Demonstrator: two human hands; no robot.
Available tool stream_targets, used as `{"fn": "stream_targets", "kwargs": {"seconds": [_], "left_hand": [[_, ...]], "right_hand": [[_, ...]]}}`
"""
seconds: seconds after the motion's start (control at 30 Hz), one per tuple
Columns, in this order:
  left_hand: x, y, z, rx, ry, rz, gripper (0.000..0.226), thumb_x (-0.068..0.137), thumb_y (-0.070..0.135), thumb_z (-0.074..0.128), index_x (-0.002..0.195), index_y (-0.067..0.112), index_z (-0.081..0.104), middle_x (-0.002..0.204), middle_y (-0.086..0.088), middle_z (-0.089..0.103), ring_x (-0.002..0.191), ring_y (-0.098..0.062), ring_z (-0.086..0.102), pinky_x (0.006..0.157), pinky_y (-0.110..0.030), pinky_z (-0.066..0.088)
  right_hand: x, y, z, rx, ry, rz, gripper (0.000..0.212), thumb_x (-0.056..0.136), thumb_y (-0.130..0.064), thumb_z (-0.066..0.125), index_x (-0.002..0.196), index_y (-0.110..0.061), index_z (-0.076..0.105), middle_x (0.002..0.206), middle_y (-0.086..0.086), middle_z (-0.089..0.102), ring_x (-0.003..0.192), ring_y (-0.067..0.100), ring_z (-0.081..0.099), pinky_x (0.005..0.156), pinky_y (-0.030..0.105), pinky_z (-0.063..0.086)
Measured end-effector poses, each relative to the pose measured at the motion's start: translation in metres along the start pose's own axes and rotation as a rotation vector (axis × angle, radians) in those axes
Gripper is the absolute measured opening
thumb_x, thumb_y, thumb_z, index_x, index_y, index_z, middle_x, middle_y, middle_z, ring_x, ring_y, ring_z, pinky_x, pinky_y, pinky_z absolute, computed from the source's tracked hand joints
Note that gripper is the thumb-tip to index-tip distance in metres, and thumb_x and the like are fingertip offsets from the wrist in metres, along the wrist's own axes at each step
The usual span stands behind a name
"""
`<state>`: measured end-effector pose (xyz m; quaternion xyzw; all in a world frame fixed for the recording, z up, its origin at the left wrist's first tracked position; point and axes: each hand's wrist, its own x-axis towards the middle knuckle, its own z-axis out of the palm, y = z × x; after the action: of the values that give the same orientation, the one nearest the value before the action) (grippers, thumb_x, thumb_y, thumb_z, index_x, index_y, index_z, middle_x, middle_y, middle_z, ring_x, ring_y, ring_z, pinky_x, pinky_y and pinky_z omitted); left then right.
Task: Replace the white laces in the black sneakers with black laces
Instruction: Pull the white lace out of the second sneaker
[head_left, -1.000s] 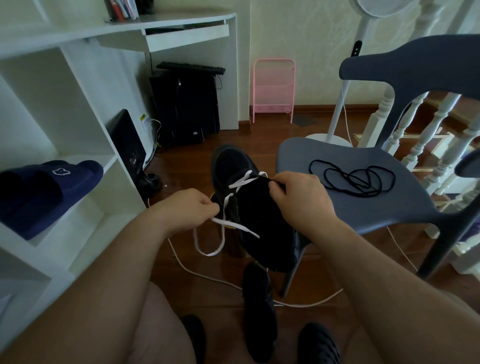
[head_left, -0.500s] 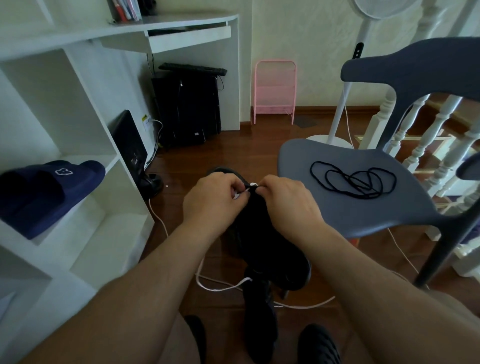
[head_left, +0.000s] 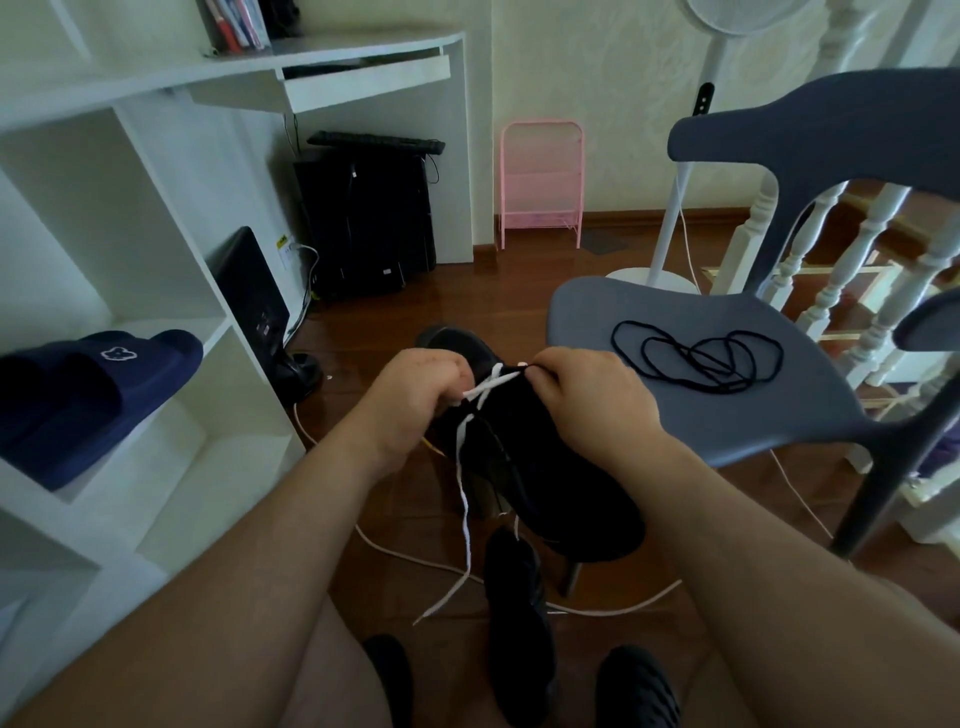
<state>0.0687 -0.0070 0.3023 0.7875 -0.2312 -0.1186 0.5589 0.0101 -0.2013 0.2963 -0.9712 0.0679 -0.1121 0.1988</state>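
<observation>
Two sneakers are in view: one sneaker (head_left: 540, 467) is held up in front of the chair (head_left: 727, 364), and the second sneaker (head_left: 519, 623) lies on the floor (head_left: 519, 280) below the first one. There is one white lace (head_left: 465, 499), threaded only in the eyelets nearest the toe of the held sneaker; its long free end hangs down from there to the floor, left of the second sneaker. The black laces (head_left: 698, 358) lie in one loose tangle on the chair seat, right of the held sneaker; I cannot count them.

The left hand (head_left: 415, 395) is curled and pinches the white lace at the left side of the held sneaker. The right hand (head_left: 587, 400) is curled too and grips the sneaker's upper edge, its fingertips at the lace crossing.

The shelf (head_left: 156, 415), left of the held sneaker, holds one blue slipper (head_left: 93, 395) in its compartment.

Compared with half a second ago, the hands are farther apart, the white crossing between them is uncovered, and the free end of the lace hangs straighter and longer.
</observation>
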Motion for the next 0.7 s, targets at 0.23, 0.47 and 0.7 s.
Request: {"fn": "stream_targets", "kwargs": {"seconds": [0.23,0.47,0.7], "left_hand": [[-0.001,-0.012,0.009,0.467,0.102,0.006,0.047,0.103,0.047,0.058,0.073,0.011,0.066,0.068,-0.007,0.059,0.054,-0.012,0.05,0.055,-0.032,0.037],[-0.001,-0.012,0.017,0.283,0.229,0.053,0.021,0.099,0.041,0.07,0.079,0.039,0.077,0.068,0.002,0.069,0.069,-0.016,0.066,0.071,-0.039,0.058],[-0.006,0.008,-0.003,-0.158,-0.211,0.006,0.017,0.071,0.017,0.058,0.054,0.021,0.06,0.06,-0.003,0.045,0.061,-0.011,0.044,0.061,-0.017,0.043]], "right_hand": [[-0.009,-0.014,0.007,-0.064,0.037,-0.088,0.032,0.109,-0.041,0.04,0.088,-0.024,0.057,0.084,-0.004,0.058,0.078,0.026,0.058,0.065,0.042,0.051],[-0.008,-0.023,0.012,-0.077,0.047,-0.143,0.028,0.11,-0.038,0.039,0.091,-0.026,0.056,0.082,-0.008,0.055,0.073,0.021,0.057,0.06,0.035,0.04],[0.002,-0.002,-0.002,0.025,0.097,0.02,0.033,0.109,-0.036,0.042,0.1,-0.016,0.066,0.087,0.005,0.065,0.08,0.031,0.061,0.068,0.044,0.054]]}}
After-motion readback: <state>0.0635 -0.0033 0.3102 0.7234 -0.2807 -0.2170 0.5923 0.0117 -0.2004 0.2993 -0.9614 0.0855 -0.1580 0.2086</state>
